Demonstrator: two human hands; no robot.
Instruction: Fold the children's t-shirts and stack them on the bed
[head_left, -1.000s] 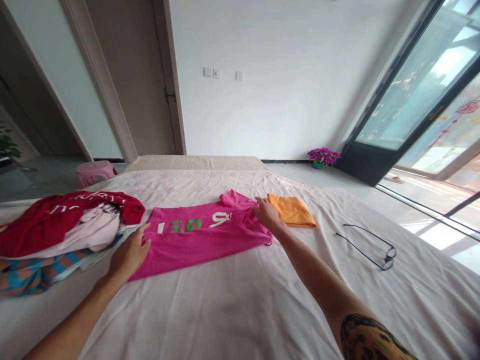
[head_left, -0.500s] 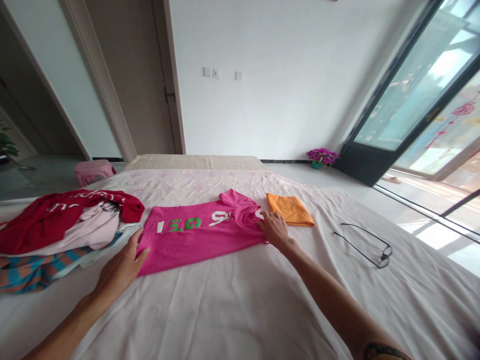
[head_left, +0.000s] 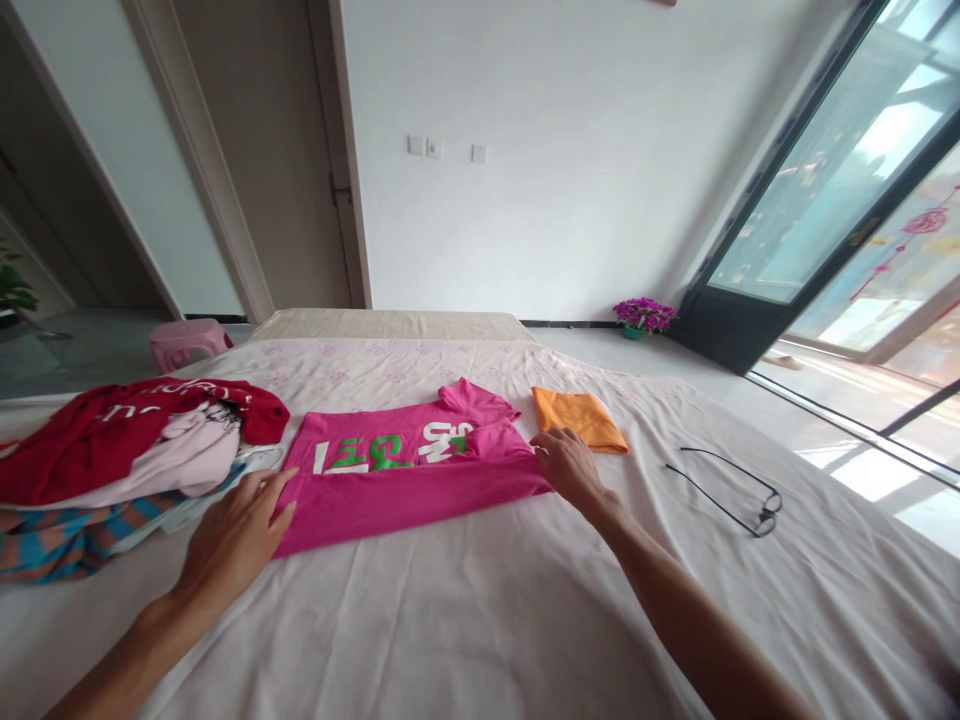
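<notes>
A bright pink T-shirt with white and green lettering lies sideways on the bed, its near side folded over in a long strip. At its left end, my left hand has the edge between thumb and fingers. My right hand grips the right end of the folded strip with bent fingers; the fingertips are partly hidden. Just beyond my right hand is a folded orange cloth, lying flat.
Left of the shirt is a heap of clothes with a red garment on top and a striped one below. Black-framed glasses lie on the pale bedsheet at right. A pink stool stands beyond the bed.
The folded strip of the pink T-shirt has come toward me and is narrower, uncovering more lettering. My right hand has shifted slightly right.
</notes>
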